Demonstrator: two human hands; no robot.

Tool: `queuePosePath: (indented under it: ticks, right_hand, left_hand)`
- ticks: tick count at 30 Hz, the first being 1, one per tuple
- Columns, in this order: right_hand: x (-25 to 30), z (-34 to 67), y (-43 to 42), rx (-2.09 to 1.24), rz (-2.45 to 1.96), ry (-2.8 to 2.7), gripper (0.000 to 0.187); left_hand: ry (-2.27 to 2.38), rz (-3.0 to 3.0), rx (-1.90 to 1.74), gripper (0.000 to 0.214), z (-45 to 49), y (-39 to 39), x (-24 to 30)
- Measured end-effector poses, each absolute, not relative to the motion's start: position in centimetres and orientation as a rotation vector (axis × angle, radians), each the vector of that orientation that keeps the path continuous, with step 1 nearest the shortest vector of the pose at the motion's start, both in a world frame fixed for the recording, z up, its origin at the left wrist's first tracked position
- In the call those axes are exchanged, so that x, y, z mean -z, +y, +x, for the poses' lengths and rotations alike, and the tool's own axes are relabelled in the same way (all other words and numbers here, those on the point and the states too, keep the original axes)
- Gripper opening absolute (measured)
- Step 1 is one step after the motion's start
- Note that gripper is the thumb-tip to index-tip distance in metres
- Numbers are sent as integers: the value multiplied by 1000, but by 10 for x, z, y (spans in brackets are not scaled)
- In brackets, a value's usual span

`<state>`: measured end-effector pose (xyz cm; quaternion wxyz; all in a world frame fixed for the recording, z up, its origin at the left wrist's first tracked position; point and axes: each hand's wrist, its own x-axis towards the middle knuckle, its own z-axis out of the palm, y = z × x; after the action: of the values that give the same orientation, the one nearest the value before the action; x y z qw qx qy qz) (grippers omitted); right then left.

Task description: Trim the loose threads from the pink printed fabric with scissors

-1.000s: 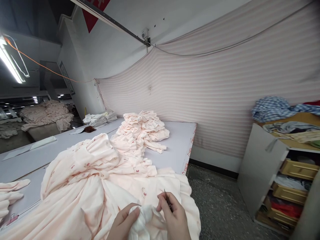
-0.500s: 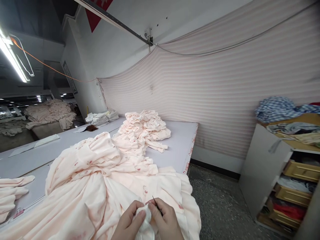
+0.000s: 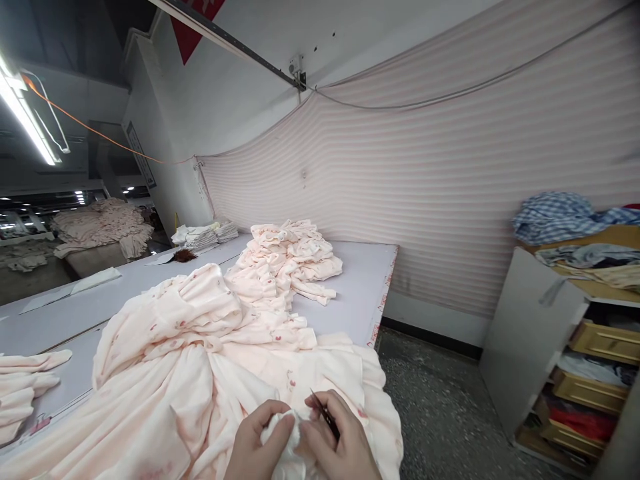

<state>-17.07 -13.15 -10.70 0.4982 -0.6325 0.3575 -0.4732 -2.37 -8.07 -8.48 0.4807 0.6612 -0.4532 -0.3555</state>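
At the bottom of the view, my left hand is closed, pinching a bunched edge of pale fabric between thumb and fingers. Close against it on the right, my right hand is closed round a slim dark pointed tool, its tip aimed up and left. I cannot make out whether it is snips or tweezers. My right thumb and fingertips are at the same cloth. Around both hands spreads a heap of pale pink printed garments, which hides where the held cloth leads.
More pink garments are piled farther back on the grey table. White folded cloths and a dark brown tuft lie at its far left. A cabinet with drawers stands right, across the floor. Striped fabric covers the wall.
My right hand has shifted slightly right, and the dark tool shows more of its length. My left hand has stayed on the cloth with little movement.
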Motion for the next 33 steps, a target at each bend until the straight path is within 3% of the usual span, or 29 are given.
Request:
queuePosePath:
  ticks: [6,33]
  right_hand:
    - [114,-186,-133,926,-1702,834,25]
    - [105,-186,-138,910,-1685,890,22]
  left_hand:
    - [-1129,1610,868,25,-25,-83,84]
    - [-1182,1630,912,27,-27,-86,85]
